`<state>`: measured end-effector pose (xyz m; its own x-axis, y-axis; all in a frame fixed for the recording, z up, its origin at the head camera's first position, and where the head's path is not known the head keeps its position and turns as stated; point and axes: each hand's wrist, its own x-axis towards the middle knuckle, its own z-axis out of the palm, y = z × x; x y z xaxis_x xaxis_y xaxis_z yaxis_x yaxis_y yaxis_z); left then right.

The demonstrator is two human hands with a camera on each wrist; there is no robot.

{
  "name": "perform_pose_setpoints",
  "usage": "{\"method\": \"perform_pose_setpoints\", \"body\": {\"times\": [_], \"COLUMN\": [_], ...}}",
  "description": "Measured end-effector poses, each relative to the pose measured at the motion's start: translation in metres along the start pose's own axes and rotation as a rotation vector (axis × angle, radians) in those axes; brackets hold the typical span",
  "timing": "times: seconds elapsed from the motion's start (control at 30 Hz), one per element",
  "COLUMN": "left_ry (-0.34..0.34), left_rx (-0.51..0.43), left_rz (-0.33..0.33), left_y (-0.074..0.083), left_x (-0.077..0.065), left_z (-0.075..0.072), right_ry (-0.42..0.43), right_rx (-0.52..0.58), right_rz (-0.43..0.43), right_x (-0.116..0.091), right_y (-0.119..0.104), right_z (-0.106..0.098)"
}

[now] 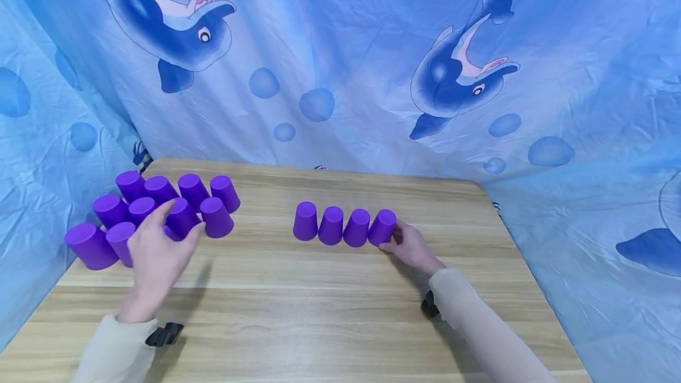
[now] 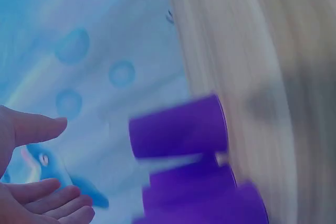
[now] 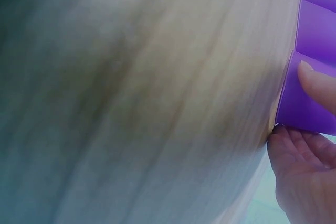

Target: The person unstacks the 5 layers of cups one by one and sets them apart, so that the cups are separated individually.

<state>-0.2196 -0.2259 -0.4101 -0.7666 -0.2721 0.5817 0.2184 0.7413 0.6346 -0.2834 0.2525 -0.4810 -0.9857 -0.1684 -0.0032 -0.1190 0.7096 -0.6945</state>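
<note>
In the head view, several upside-down purple cups stand side by side in a row at mid-table. My right hand (image 1: 411, 247) holds the rightmost purple cup (image 1: 382, 228) low on its side. The right wrist view shows the thumb (image 3: 317, 85) laid on that cup's wall and the fingers tucked round its far side. At the left, my left hand (image 1: 159, 253) hovers over a cluster of inverted purple cups, nearest to a cup in its front part (image 1: 182, 217). Its thumb and fingers are spread with nothing between them, as the left wrist view also shows.
The cluster's outer cups include one at the front left (image 1: 91, 246) and one at the back right (image 1: 225, 194). Under everything lies a wood-grain table (image 1: 298, 318). A blue curtain (image 1: 362, 46) printed with dolphins hangs close round its back and sides.
</note>
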Motion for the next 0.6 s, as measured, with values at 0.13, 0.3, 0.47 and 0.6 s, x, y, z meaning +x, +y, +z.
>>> {"method": "perform_pose_setpoints", "body": {"times": [0.13,0.3,0.47,0.6], "left_ry": [-0.027,-0.137,-0.26,-0.358], "left_rx": [-0.027,-0.076,-0.16,-0.24], "left_rz": [0.049,0.038,-0.013,-0.094], "left_y": [0.017,0.035,0.044,0.05], "left_x": [-0.001,-0.005,-0.007,-0.007], "left_z": [0.021,0.051,0.08,0.099], "right_ry": [0.002,0.009,0.008,0.005], "right_rx": [-0.002,-0.016,-0.011,-0.004], "right_rz": [0.008,0.014,0.019,0.01], "right_x": [0.0,0.0,0.0,0.0], "right_y": [0.0,-0.001,-0.001,-0.002], "right_z": [0.0,-0.001,-0.001,-0.001]}}
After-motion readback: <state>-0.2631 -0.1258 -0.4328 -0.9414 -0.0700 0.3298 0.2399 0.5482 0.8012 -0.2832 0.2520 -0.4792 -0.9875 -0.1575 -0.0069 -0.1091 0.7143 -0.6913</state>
